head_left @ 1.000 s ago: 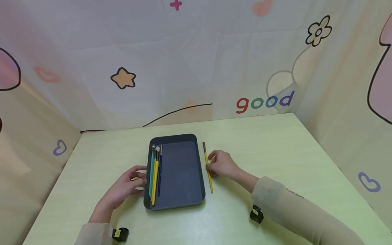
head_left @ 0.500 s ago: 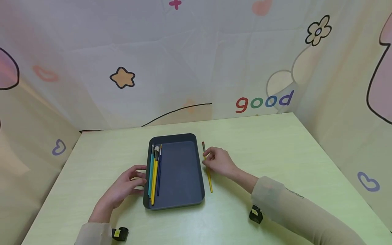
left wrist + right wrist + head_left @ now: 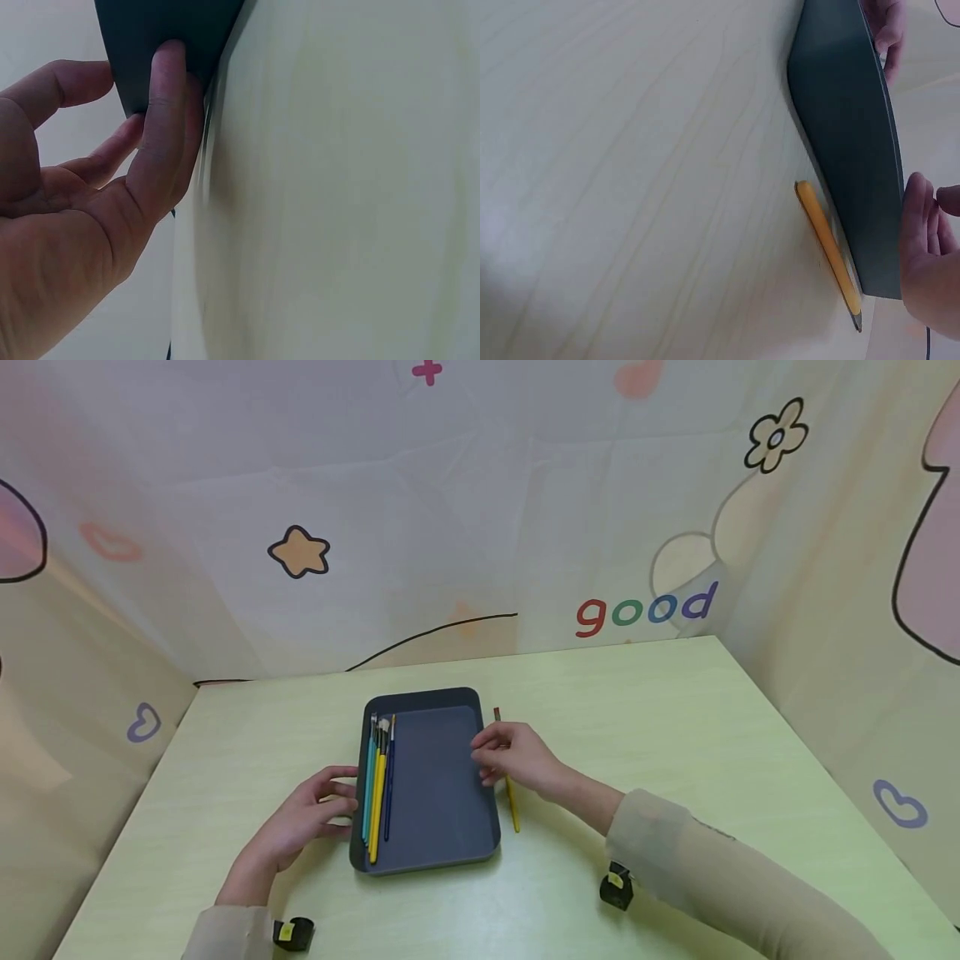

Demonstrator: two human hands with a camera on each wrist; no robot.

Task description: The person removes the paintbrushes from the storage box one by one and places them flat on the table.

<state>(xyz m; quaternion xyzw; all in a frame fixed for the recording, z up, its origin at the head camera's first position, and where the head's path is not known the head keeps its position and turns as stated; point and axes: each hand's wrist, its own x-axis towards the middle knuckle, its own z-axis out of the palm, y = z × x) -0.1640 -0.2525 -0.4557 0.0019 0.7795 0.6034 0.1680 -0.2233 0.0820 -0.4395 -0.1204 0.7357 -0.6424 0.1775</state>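
A dark grey rectangular tray (image 3: 442, 785) lies on the table, with teal (image 3: 370, 785), yellow (image 3: 379, 802) and dark blue (image 3: 390, 785) paintbrushes along its left side. My left hand (image 3: 311, 814) touches the tray's left outer wall with its fingertips, seen close up in the left wrist view. My right hand (image 3: 521, 760) is at the tray's right rim, its fingers fairly straight and partly over the edge, nothing held between them. Beneath and beside it, a yellow paintbrush (image 3: 512, 806) lies on the table just right of the tray; the hand hides its middle.
A black wrist device (image 3: 294, 934) hangs by the left sleeve, another black device (image 3: 617, 887) by the right sleeve. A printed cloth (image 3: 420, 527) walls in the back and sides of the pale table (image 3: 637, 718).
My right hand has moved left, off the yellow paintbrush beside the tray and onto the tray's right rim. That paintbrush stays about where it lay. The left hand holds its place.
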